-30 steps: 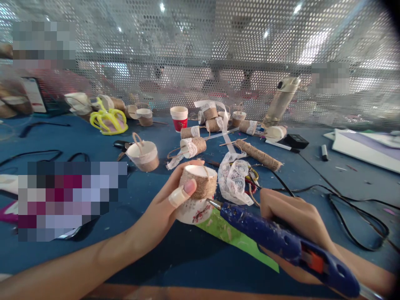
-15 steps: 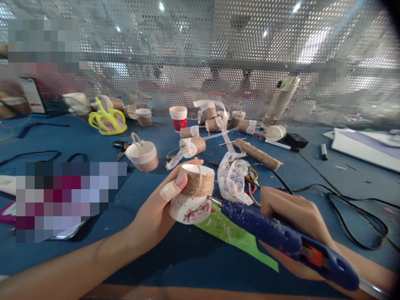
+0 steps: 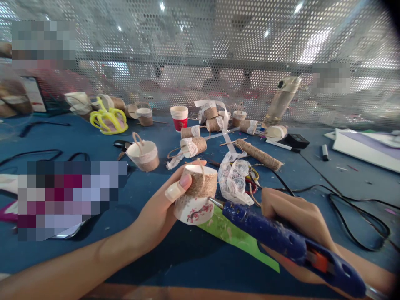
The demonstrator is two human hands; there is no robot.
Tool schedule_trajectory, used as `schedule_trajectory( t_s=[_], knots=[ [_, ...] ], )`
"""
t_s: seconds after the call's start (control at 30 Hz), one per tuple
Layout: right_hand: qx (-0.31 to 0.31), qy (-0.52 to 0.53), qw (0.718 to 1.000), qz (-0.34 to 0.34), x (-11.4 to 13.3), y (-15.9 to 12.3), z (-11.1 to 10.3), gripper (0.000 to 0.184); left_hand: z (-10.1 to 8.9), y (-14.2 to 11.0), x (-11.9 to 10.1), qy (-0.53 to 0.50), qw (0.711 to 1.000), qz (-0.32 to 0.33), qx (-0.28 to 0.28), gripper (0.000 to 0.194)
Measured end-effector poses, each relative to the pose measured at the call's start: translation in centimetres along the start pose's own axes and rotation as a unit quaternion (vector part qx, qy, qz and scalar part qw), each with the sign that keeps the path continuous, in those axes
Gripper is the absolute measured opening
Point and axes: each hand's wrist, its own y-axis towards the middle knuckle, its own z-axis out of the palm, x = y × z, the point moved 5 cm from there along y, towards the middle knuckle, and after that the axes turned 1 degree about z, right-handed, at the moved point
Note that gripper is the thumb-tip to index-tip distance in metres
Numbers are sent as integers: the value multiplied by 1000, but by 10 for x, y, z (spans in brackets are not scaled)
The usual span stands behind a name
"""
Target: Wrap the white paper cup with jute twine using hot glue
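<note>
White cup: placed at 6 o'clock from the centre of the view, held well above the lower edge; compared with one second ago, the white cup point(image 3: 190, 216) has been turned slightly, and more of its printed blossom branch point(image 3: 200, 212) is exposed.
Twine band: wound round the upper part of the cup; more of the twine band point(image 3: 204, 186) is uncovered than a second earlier, the thumb point(image 3: 185, 181) having been shifted toward 10 o'clock.
Left hand: closed about the cup; by the left hand point(image 3: 159, 208) the near side is pressed with the thumb, on which a pale strip point(image 3: 175, 192) is worn, while the other fingers are mostly hidden behind.
Right hand: wrapped round the blue glue gun point(image 3: 265, 229); the fingers of the right hand point(image 3: 296, 216) are curled, partly concealed by the tool.
Nozzle: directed toward 10 o'clock, the nozzle point(image 3: 216, 203) is kept at the band's lower edge, much as before; whether contact is made cannot be told.
Surroundings: white lace point(image 3: 233, 179) is seen at 2 o'clock from the cup, a green sheet point(image 3: 240, 238) at 4 o'clock, a handled bucket point(image 3: 146, 162) at 10 o'clock.
</note>
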Motion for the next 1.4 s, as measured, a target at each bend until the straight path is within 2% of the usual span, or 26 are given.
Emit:
schedule_trajectory(
  t_s=[0.13,0.37,0.57,0.93,1.13,1.4],
  knots=[
    [-8,23,1000,10,0,-1,0,33,0,-1,3,-10,1000,-14,0,40],
    [42,5,999,1,-4,-2,-2,37,-6,-1,1,-31,999,-18,-22,36],
    [33,4,999,8,-6,-4,-1,37,-7,-1,0,-10,999,-10,-34,36],
    [-4,-3,1000,6,4,-1,-1,37,-4,0,3,1,1000,-6,3,37],
    [31,7,999,-4,-2,-3,-1,34,-6,-1,1,-3,999,-10,-35,37],
    [32,10,999,-2,-4,-5,-1,35,-7,0,2,2,999,-28,-24,44]
  ],
)
